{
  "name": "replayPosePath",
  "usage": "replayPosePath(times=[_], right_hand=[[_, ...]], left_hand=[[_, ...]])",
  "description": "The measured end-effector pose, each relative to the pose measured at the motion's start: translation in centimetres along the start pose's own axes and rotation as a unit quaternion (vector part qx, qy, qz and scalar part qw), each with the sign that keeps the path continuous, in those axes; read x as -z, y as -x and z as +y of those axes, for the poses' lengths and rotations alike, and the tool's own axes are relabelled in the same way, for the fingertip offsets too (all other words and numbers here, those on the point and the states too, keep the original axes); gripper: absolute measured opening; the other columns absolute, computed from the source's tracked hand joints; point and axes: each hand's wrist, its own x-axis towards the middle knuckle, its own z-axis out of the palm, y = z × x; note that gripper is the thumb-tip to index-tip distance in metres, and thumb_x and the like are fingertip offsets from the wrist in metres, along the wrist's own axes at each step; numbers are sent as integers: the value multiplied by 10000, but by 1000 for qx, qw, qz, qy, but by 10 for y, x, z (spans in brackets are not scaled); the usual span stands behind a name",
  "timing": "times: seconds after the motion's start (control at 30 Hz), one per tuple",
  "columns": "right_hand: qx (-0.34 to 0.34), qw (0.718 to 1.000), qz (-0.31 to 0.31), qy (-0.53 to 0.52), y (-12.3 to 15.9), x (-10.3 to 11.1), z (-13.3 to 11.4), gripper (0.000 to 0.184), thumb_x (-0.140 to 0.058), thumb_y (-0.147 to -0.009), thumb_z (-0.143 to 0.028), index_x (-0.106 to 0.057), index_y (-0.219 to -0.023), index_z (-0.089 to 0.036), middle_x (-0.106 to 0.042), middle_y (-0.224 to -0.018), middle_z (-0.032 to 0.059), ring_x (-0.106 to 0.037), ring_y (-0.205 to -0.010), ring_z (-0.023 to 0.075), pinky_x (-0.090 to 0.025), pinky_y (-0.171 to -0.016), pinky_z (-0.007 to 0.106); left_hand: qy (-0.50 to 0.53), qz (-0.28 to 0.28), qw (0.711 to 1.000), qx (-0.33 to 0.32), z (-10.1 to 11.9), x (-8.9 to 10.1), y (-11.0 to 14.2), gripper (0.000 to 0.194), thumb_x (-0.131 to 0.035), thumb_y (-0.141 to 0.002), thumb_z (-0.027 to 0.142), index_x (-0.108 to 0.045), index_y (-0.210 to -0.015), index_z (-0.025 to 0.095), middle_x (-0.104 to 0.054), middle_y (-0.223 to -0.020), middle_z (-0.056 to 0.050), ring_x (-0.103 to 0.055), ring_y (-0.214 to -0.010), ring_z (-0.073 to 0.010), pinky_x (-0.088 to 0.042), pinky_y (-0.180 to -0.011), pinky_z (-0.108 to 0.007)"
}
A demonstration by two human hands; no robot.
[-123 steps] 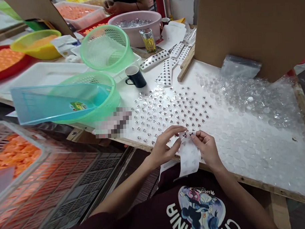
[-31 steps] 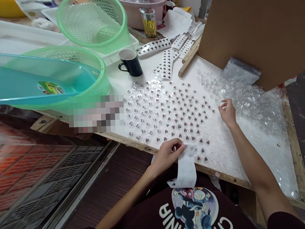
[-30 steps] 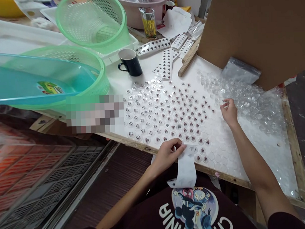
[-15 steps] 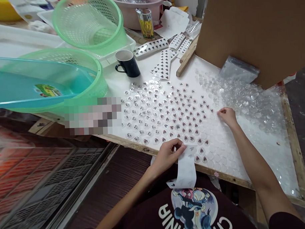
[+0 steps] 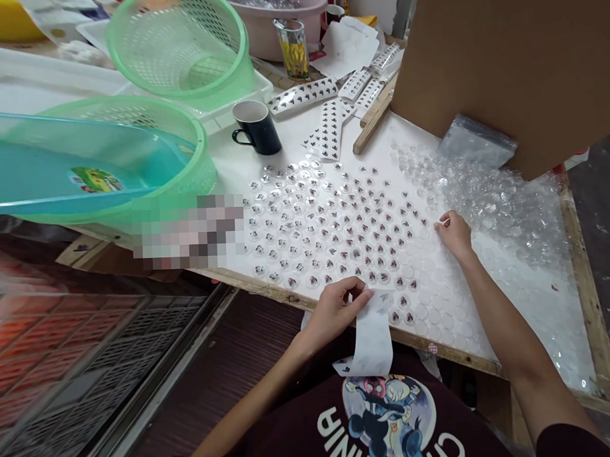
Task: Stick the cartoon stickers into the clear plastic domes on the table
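My left hand (image 5: 340, 304) pinches the top of a sticker strip (image 5: 373, 339), mostly bare white backing paper, which hangs over the table's front edge and curls at its lower end. My right hand (image 5: 454, 234) is low over the table, its fingers curled with thumb and index close together at the edge of the rows. Whether a sticker is between them is too small to see. Between the hands lie rows of clear round discs bearing small dark printed stickers (image 5: 368, 247). Plain clear discs (image 5: 430, 311) lie in front of my right hand.
A heap of clear discs (image 5: 504, 205) lies at the right, below a cardboard sheet (image 5: 499, 62). Behind the rows are a dark mug (image 5: 264, 136), printed sticker sheets (image 5: 330, 131) and a wooden strip (image 5: 369, 134). Green baskets (image 5: 209, 135) stand left. Wood edges the table (image 5: 282, 294).
The fingers of my right hand have shifted slightly, with the index finger raised a little. My left hand and the strip stay in place.
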Motion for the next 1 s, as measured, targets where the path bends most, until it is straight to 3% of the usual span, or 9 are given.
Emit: replayPosePath(times=[0.13,0.27,0.4,0.67,1.0], right_hand=[[83,996,22,-22,10,-1,-20,118,-509,-875,-277,-605,-856,-210,-645,-950,95,-580,-964,259,-359,-950,437],[163,982,-93,-33,12,-13,-53,129,-603,-855,-318,-649,-798,-211,-660,-934,57,-605,-884,222,-359,-956,417],[155,977,-147,8,5,-23,-72,124,-637,-809,-247,-640,-691,-207,-672,-837,34,-612,-867,224,-343,-966,435],[157,976,-152,15,-1,-20,-69,206,-530,-838,-204,-617,-651,-195,-681,-820,43,-605,-835,210,-353,-946,414],[161,975,-148,-40,-3,-22,-68,147,-578,-769,-197,-597,-623,-196,-623,-749,14,-558,-733,172,-378,-901,375]], left_hand=[[3,-1,1000,-1,-1,0,0,267,-577,-915,342,-569,-715,165,-568,-669,13,-500,-642,-126,-381,-611,-234],[3,-3,1000,-4,0,0,-1,256,-574,-914,336,-574,-722,166,-577,-683,8,-506,-653,-129,-383,-610,-233],[-4,9,1000,-5,0,3,0,256,-576,-913,341,-581,-727,166,-578,-682,8,-508,-659,-131,-386,-621,-235],[1,16,1000,-5,-6,4,0,256,-574,-917,336,-579,-728,163,-577,-680,10,-506,-653,-128,-384,-619,-234],[1,15,1000,-5,-6,5,0,264,-569,-918,353,-579,-736,162,-569,-682,9,-498,-649,-128,-367,-607,-233]])
